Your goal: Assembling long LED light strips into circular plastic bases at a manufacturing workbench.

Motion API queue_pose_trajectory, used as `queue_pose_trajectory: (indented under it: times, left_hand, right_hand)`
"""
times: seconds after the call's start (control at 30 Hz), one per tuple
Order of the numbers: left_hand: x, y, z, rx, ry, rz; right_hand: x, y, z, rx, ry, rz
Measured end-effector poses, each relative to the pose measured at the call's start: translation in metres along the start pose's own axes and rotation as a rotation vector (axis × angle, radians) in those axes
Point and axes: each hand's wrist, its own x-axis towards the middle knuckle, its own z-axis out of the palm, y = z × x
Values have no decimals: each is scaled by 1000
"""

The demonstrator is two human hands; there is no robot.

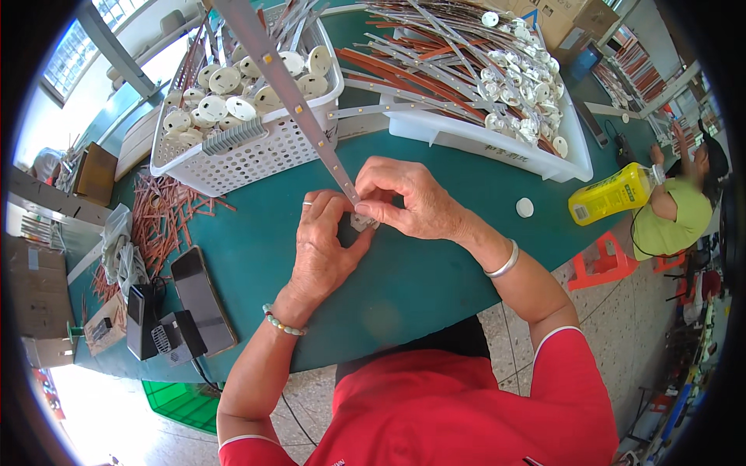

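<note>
Over the green table (373, 311), my two hands meet at the lower end of a long LED strip (299, 109) with small yellow chips. The strip slants up past the top edge. My right hand (416, 200) pinches its lower end between thumb and fingers. My left hand (318, 247) curls around a small white part (362, 222) right under that end. Fingers cover most of this part, so its kind cannot be told.
Ahead left stands a white perforated basket (233, 159) of round white discs; right of it, a white tray (497, 155) of strips and discs. Strip scraps (167, 210), a phone (203, 299) and black adapters (179, 338) lie left. A yellow bottle (610, 196) and a person (676, 221) are right.
</note>
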Motion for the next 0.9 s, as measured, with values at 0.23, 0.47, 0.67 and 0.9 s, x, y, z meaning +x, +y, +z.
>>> queue_pose_trajectory:
  times: [0.23, 0.47, 0.67, 0.9]
  left_hand:
    - [2, 3, -4, 19, 130, 77]
    - [-1, 5, -1, 13, 150, 16]
    - [-3, 1, 1, 30, 164, 7]
    - [0, 6, -1, 85, 186, 78]
  right_hand:
    - [-3, 5, 5, 161, 229, 110]
    - [0, 0, 3, 253, 312, 207]
    - [2, 0, 7, 265, 313, 212]
    - [3, 0, 3, 268, 312, 234]
